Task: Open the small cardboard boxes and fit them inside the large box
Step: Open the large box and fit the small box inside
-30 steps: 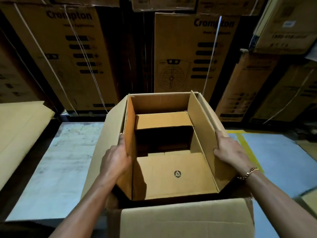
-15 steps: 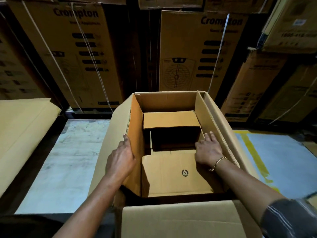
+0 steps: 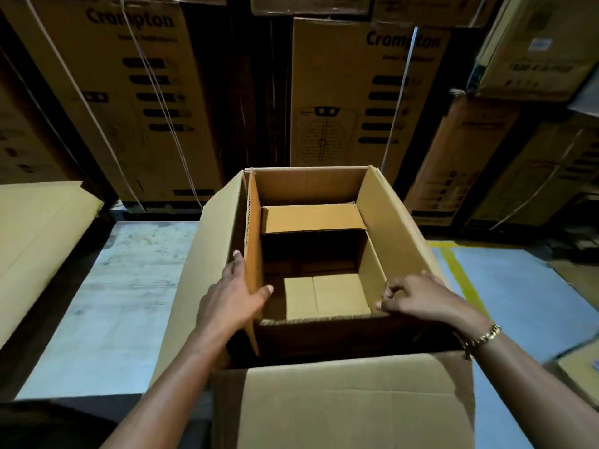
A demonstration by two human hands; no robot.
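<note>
While left hand (image 3: 231, 303) and right hand (image 3: 418, 298) grip it, small box (image 3: 327, 296) opens upward.

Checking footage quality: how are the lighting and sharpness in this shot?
Head view: dim light, with deep shadow inside the small box; head view: the wide-angle lens tilts the stacked cartons outward; head view: the carton at the lower right edge is smeared.

Both bare forearms reach in from the bottom of the frame toward its centre. The left hand (image 3: 233, 296) clasps the left wall of the small box (image 3: 252, 254), fingers flat outside, thumb inside. The right hand (image 3: 418, 296), a chain bracelet (image 3: 483, 337) at the wrist, curls its fingers to pinch the box's near right corner.
</note>
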